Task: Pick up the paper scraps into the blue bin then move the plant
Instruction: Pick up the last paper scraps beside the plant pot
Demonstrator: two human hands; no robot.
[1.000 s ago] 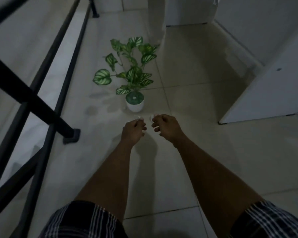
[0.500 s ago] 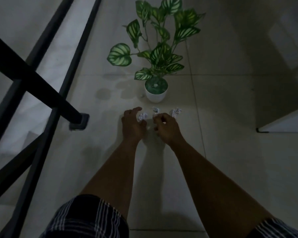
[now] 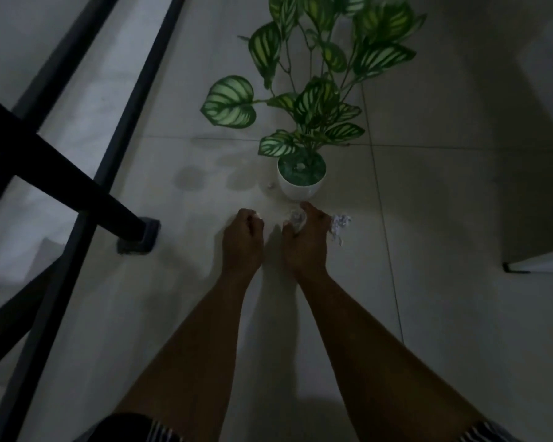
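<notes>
A plant [image 3: 313, 100] with striped green leaves stands in a white pot [image 3: 296, 191] on the pale tiled floor. Just in front of the pot, my left hand [image 3: 243, 240] is curled into a fist with a bit of white paper scrap [image 3: 255, 215] showing at its fingertips. My right hand [image 3: 305, 244] is closed around a crumpled paper scrap [image 3: 297, 217]. Another crumpled scrap [image 3: 340, 223] lies on the floor, touching the right side of my right hand. A tiny scrap [image 3: 270, 186] lies just left of the pot. No blue bin is in view.
A black metal railing [image 3: 77, 189] with a floor foot [image 3: 138, 239] runs along the left. A white cabinet corner [image 3: 537, 266] sits low at the right. Open tiled floor [image 3: 460, 314] lies to the right of my arms.
I have bent closer to the floor, so the plant looks larger. My left hand has closed over the left scrap and my right hand over the middle one; the right scrap stays put.
</notes>
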